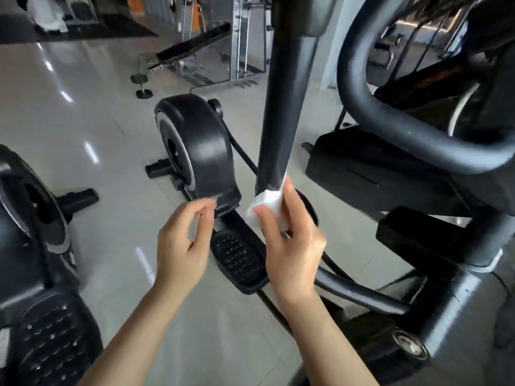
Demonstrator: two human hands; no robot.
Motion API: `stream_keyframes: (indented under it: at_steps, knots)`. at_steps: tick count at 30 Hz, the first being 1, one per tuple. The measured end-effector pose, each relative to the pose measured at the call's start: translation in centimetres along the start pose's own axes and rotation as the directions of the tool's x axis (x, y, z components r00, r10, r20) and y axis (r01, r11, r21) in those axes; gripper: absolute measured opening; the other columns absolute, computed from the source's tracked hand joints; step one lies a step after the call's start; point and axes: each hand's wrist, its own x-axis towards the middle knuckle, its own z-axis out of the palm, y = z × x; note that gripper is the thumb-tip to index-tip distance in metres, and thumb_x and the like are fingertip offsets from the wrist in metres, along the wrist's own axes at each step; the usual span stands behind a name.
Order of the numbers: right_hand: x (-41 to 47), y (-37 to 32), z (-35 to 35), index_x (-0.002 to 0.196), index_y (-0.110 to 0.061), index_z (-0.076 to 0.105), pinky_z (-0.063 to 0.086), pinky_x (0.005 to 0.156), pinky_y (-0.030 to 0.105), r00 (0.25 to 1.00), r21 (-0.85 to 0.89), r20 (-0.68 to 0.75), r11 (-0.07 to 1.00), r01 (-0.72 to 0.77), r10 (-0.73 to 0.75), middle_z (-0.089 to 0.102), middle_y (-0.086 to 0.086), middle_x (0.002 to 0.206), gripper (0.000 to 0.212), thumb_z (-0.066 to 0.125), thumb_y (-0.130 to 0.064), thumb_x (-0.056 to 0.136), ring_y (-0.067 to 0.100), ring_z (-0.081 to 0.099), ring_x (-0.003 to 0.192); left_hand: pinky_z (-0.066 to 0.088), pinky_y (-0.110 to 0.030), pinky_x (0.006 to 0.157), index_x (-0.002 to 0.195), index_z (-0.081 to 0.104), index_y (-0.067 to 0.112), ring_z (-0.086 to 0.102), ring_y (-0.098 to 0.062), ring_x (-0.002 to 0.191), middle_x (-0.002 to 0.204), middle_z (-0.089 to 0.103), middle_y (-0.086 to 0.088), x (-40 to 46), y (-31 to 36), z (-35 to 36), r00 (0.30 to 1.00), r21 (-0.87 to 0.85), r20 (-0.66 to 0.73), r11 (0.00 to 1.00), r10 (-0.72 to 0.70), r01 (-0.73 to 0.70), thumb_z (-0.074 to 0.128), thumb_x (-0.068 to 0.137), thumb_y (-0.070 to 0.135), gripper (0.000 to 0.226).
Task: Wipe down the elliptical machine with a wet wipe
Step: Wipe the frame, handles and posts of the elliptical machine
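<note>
Glossy gym floor (83,112), crumpled wipe (266,204), smooth black pole (281,107)

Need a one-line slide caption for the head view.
Right hand presses a white wipe against the elliptical's black upright bar; left hand hovers free above the pedal.

We look down on a pale grey tiled floor (92,112) with a glossy sheen, streaked with bright reflections of light. Farther back stands a black padded weight bench (192,44) on a metal frame, with a dumbbell (140,84) upright on the floor just beside it. Dark floor mats (83,29) lie at the far left.
</note>
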Motion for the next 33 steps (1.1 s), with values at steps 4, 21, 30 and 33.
stream_keyframes:
  at_steps: [4, 21, 30, 33]
  knots:
    - [-4.4, 4.6, -1.8, 0.125, -0.004, 0.061, 0.051, 0.08, 0.016, 0.991, -0.288, 0.115, 0.952, 0.102, -0.071, 0.071, 0.005, 0.11, 0.043, 0.069, -0.011, 0.084, 0.012, 0.065, 0.095, 0.041, -0.007, 0.088, 0.106, 0.067, 0.013, 0.06, 0.007, 0.099, 0.106, 0.063, 0.02, -0.7, -2.4, 1.8, 0.988, -0.063, 0.155, 0.998, 0.005, 0.005, 0.047, 0.096, 0.029, 0.028]
    - [-7.9, 10.2, -12.1, 0.112, -0.008, 0.072, 0.046, 0.102, 0.025, 0.966, -0.557, 0.26, 0.816, 0.152, -0.003, 0.068, 0.0, 0.12, 0.026, 0.062, -0.006, 0.088, 0.013, 0.062, 0.116, 0.043, -0.006, 0.08, 0.092, 0.06, 0.04, 0.064, 0.009, 0.092, 0.087, 0.067, 0.035, 0.5, -5.0, 5.7, 0.788, -0.092, 0.585, 0.95, -0.192, 0.299, 0.056, 0.096, 0.014, 0.027]
    - [-11.1, 9.2, -5.1, 0.106, -0.035, 0.066, 0.052, 0.081, 0.016, 0.864, -0.271, 0.408, 0.943, -0.193, 0.294, 0.068, -0.028, 0.104, 0.026, 0.063, -0.015, 0.089, -0.008, 0.064, 0.095, 0.048, -0.019, 0.088, 0.097, 0.071, 0.032, 0.065, 0.004, 0.099, 0.097, 0.072, 0.023, 2.8, -7.5, 9.0, 0.447, -0.068, 0.881, 0.895, -0.154, 0.442, 0.063, 0.093, 0.013, 0.021]
    - [-8.7, 9.0, -0.8, 0.099, -0.045, 0.065, 0.05, 0.075, 0.019, 0.645, -0.263, 0.588, 0.869, -0.419, 0.488, 0.068, -0.025, 0.091, 0.025, 0.059, -0.021, 0.095, 0.002, 0.065, 0.08, 0.048, -0.025, 0.096, 0.094, 0.07, 0.05, 0.066, -0.002, 0.104, 0.104, 0.073, 0.013, 4.9, -10.0, 7.9, 0.343, -0.02, 0.922, 0.864, -0.178, 0.503, 0.07, 0.085, 0.034, 0.018]
